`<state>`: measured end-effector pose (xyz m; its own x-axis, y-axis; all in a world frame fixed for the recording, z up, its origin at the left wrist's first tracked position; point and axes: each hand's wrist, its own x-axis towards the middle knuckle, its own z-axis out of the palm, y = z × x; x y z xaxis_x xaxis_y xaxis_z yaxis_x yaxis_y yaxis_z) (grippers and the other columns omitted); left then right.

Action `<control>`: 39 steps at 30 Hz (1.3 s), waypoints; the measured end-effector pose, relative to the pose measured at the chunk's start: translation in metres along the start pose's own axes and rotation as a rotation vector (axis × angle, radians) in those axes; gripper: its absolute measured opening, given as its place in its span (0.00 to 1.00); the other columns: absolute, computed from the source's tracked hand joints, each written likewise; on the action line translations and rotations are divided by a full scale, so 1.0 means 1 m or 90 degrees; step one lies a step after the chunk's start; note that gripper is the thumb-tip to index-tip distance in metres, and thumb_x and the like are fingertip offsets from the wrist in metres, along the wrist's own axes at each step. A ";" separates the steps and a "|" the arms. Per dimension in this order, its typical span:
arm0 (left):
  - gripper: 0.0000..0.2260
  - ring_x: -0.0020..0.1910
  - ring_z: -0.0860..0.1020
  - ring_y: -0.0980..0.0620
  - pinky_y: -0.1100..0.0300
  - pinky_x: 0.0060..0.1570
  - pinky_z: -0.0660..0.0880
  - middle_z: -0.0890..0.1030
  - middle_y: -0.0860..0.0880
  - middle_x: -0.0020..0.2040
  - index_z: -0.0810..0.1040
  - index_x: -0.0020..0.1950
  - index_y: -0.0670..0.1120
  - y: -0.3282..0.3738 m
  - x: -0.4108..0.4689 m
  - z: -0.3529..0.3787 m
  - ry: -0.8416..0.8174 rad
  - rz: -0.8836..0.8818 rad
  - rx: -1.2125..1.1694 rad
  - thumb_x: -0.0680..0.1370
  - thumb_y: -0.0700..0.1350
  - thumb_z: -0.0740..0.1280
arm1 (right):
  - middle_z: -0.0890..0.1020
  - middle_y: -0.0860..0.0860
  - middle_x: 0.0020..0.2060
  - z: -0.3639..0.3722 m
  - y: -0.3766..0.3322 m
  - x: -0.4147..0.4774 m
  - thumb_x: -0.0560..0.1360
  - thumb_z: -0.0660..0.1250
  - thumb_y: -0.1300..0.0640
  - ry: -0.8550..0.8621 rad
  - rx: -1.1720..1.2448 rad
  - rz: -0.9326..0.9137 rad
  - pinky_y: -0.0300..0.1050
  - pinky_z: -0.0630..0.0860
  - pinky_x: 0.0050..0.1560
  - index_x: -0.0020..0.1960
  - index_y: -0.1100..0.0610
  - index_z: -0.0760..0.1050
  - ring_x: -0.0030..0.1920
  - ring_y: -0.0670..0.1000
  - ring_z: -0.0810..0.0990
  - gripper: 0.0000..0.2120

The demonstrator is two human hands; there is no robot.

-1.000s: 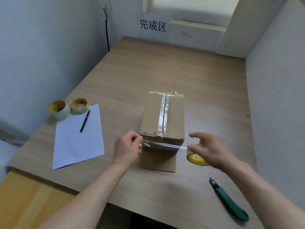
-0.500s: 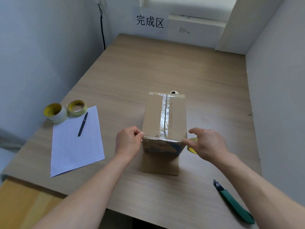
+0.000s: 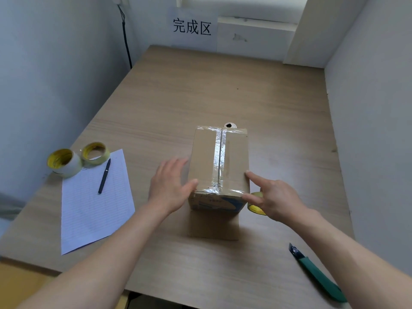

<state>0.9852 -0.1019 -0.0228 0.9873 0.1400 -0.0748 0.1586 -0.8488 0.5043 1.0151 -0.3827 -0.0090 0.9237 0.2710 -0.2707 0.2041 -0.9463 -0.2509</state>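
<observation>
A pen (image 3: pixel 104 176) lies on lined paper (image 3: pixel 95 210), a green knife (image 3: pixel 320 274) well apart.

The right hand (image 3: pixel 276 197) hides most of the yellow tape roll (image 3: pixel 255 208). Behind the cardboard box (image 3: pixel 205 157) only the top of a small white round thing (image 3: pixel 230 125) shows.

We note soft daylight from window (image 3: pixel 240 5) ahead; glare on tape strip (image 3: pixel 219 157); faint shadows; edges bowed, slightly soft.
</observation>
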 end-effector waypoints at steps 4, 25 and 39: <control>0.35 0.79 0.40 0.43 0.41 0.74 0.47 0.45 0.52 0.81 0.55 0.79 0.59 0.042 0.025 0.013 -0.176 0.390 0.306 0.76 0.68 0.60 | 0.83 0.53 0.51 -0.001 0.000 0.002 0.76 0.58 0.31 -0.008 -0.024 -0.011 0.49 0.67 0.42 0.78 0.39 0.56 0.48 0.56 0.76 0.33; 0.33 0.80 0.40 0.44 0.39 0.71 0.48 0.46 0.56 0.81 0.55 0.78 0.54 0.071 0.049 0.055 -0.212 0.581 0.345 0.77 0.65 0.58 | 0.82 0.48 0.43 0.012 0.020 -0.005 0.72 0.65 0.39 0.015 0.278 -0.027 0.47 0.73 0.48 0.73 0.40 0.64 0.46 0.51 0.78 0.30; 0.28 0.59 0.72 0.47 0.46 0.55 0.64 0.80 0.54 0.49 0.66 0.69 0.51 0.105 0.036 0.064 -0.164 0.586 0.217 0.71 0.61 0.57 | 0.76 0.45 0.35 -0.007 0.048 -0.008 0.74 0.66 0.41 0.001 0.052 0.060 0.48 0.74 0.42 0.45 0.48 0.78 0.42 0.53 0.75 0.11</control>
<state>1.0383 -0.2182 -0.0278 0.6926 -0.7211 0.0156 -0.7101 -0.6778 0.1907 1.0201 -0.4316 -0.0125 0.9383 0.1805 -0.2949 0.0888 -0.9500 -0.2993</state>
